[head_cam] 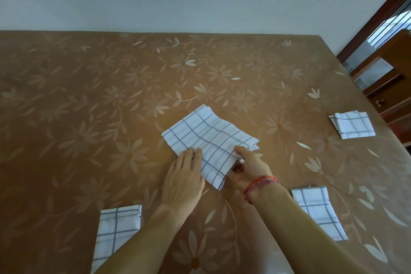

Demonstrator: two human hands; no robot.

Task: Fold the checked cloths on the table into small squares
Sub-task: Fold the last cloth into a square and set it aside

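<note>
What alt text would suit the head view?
A partly folded checked cloth lies in the middle; the left hand presses its near edge, the right hand pinches its folded side. Three other folded cloths lie on the brown floral table.

Couldn't see the fingertips of the right hand (pixel 246 169) beneath the centre cloth (pixel 206 133); couldn't find the thumb of the left hand (pixel 182 180) behind its edge; caught the near-left cloth (pixel 115 222) partly, under the left forearm (pixel 138 242), cropped below.
</note>
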